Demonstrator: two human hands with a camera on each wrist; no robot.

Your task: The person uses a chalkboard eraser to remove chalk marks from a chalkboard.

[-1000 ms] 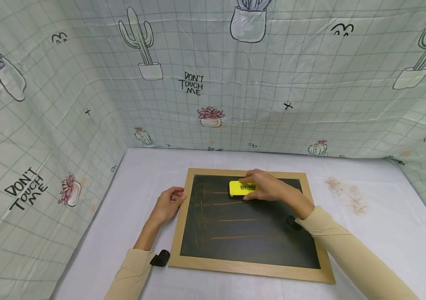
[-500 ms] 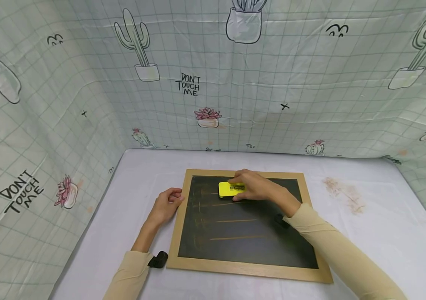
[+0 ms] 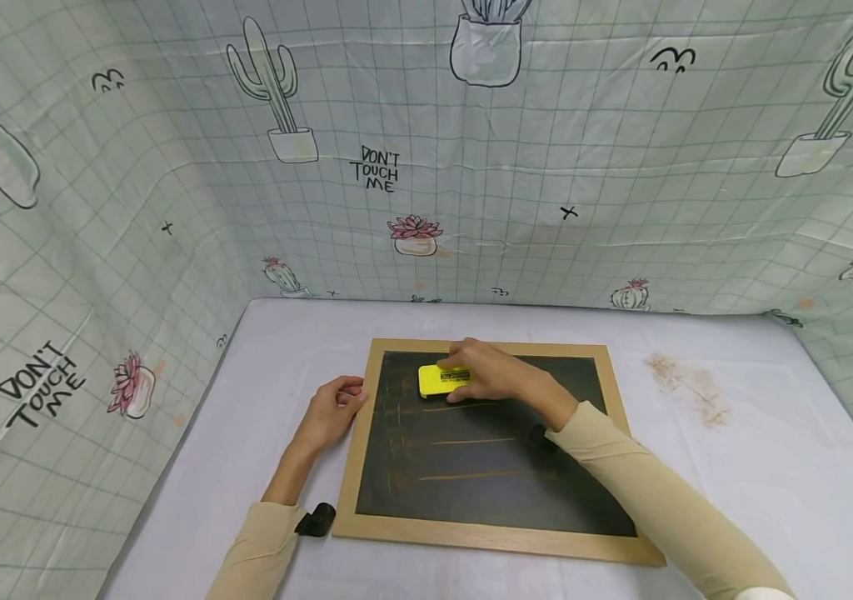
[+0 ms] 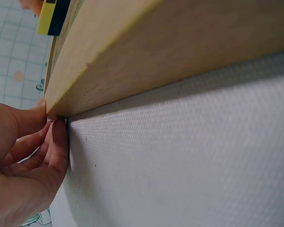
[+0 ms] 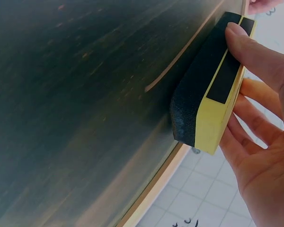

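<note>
A wood-framed chalkboard [image 3: 501,504] lies on the white-covered table. Several orange chalk lines and smudges mark its dark surface. My right hand [image 3: 488,372] grips a yellow chalkboard eraser [image 3: 432,381] near the board's top edge, over the uppermost line. In the right wrist view, the thumb lies on one side of the eraser [image 5: 210,113] and the fingers on the other; its dark felt faces the board. At the left side of the frame, my left hand [image 3: 331,414] holds the wooden edge [image 4: 99,61] between thumb and fingers, with the fingertips low against it.
Brownish-orange chalk dust stains the table cloth [image 3: 689,390] right of the board. Hanging fabric [image 3: 501,183] with a grid and cactus print stands behind the table and at its sides. A black wrist camera [image 3: 317,521] sits at the left cuff.
My right hand has slid the eraser leftward along the top of the board, and the uppermost chalk line is now hardly visible. My left hand keeps its place at the frame.
</note>
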